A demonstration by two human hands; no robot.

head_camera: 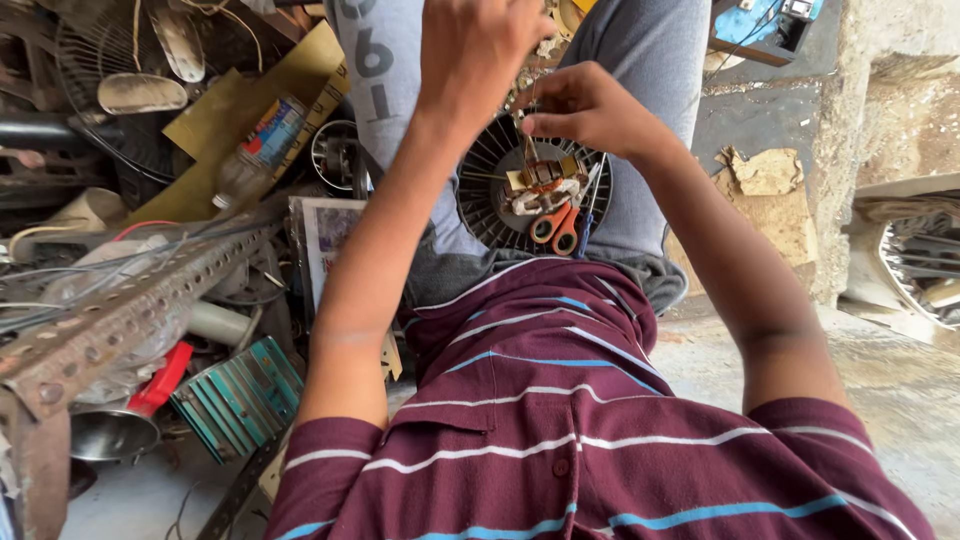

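Biggest first: the scrap pile at left, w/ a perforated rusty angle bar (120, 320), a fan guard (110, 90), a clear plastic bottle (255, 150) and a teal finned block (240, 398) by the floor. Then the person's lap, grey trousers and a maroon striped shirt (560, 420) filling the lower frame. On the lap, between the knees, sits the round black finned motor housing (490, 200), face up, w/ the stator core (545, 178) and its copper-coloured winding in the middle. Orange-handled scissors (555, 228) lie on the housing's lower edge, touching it, not in use; a thin blue-handled tool (585, 235) lies just beside them. Right hand (585, 110) hovers over the core, thumb and forefinger pinched shut on what looks like a thin wire (528, 145) rising from the winding. Left hand (475, 55) is raised above it, fingers curled in, prob. holding the wire's upper end, but can't tell for sure, grip faces away. Judging progress: housing already open, core exposed, winding mostly in place, so the wire work looks early to mid, w/ the bulk of the coil left.
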